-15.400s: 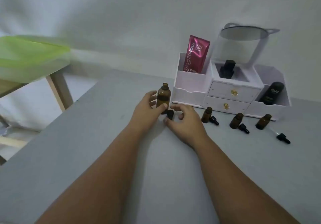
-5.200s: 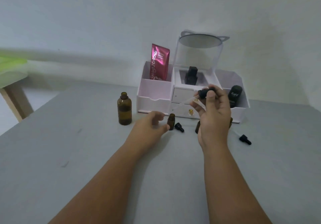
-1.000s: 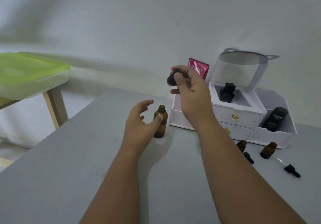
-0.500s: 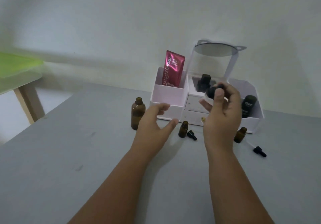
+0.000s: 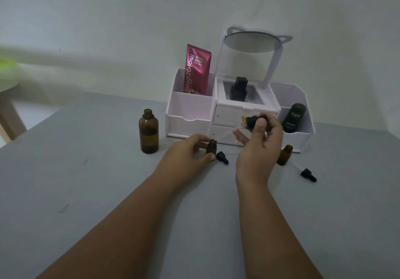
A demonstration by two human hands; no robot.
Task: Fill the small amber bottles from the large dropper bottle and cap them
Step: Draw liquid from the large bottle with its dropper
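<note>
- Two small amber bottles are seen uncapped and upright on the grey table (image 5: 86, 192): one small amber bottle (image 5: 211, 149) is held between thumb and fingers of the left hand (image 5: 186, 155), and a second small bottle (image 5: 284, 155) stands at 3 o'clock of the right hand (image 5: 257, 149), partly hidden behind it.
- One large amber bottle (image 5: 148, 132) stands open at 9 o'clock of the left hand, well apart.
- One dropper (image 5: 252, 122) is pinched by its black bulb in the right hand, its glass tube slanted down toward the held bottle's mouth.
- Two black dropper caps lie on the table: one cap (image 5: 222, 157) just beside the held bottle at 3 o'clock, another cap (image 5: 308, 175) at 4 o'clock of the second bottle.
- One white organizer (image 5: 190, 114) stands at 12 o'clock, holding a pink sachet (image 5: 196, 70), a black bottle (image 5: 238, 89) and a dark tube (image 5: 294, 117); its lower drawers are blocked by the right hand.
</note>
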